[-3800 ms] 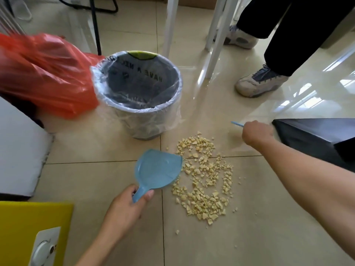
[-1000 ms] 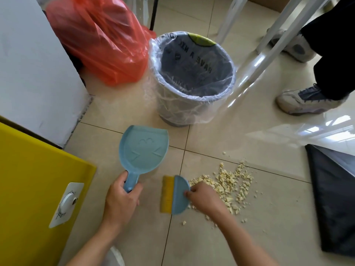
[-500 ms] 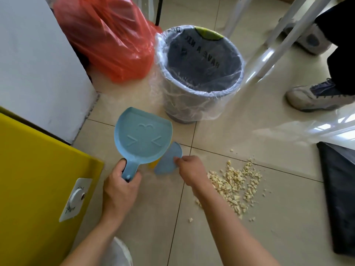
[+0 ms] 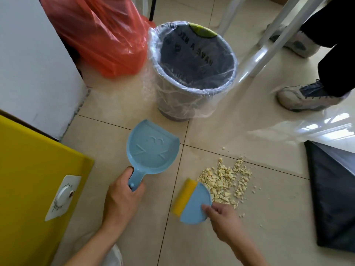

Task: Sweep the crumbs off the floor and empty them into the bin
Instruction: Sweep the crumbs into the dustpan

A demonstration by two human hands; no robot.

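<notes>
My left hand (image 4: pixel 123 196) is clenched round the stub handle of the light-blue plastic dustpan (image 4: pixel 151 148). My right hand (image 4: pixel 222 221) pinches the rear rim of the small blue hand brush with yellow bristles (image 4: pixel 194 204). The pale, chunky crumbs (image 4: pixel 224 179) lie heaped on the beige tiled floor (image 4: pixel 182 250) at about four o'clock from the pan, and the bristles touch the heap's eight o'clock edge.

I judge the crumbs light, dry and hard. They should skitter on glossy tile, so short, gentle strokes suit them better than flicks. A few strays already sit off towards four o'clock. Pan and brush look stiff and nearly weightless; handle and back rim are the right holds. The pan's straight lip points to twelve, away from the heap, so it would need turning. I cannot tell whether the lip touches the floor.

The grey round bin with its clear plastic liner (image 4: pixel 178 104) stands at twelve o'clock of the pan, near it, mouth open. Bare tile lies between pan and heap. A black plastic sheet (image 4: pixel 332 198) bounds the three o'clock side, a yellow cabinet (image 4: pixel 28 189) the nine o'clock side, and a red plastic bag (image 4: pixel 99 35) sits at eleven. White furniture legs (image 4: pixel 269 39) and a bystander's grey trainer (image 4: pixel 307 98) crowd one to two o'clock.
</notes>
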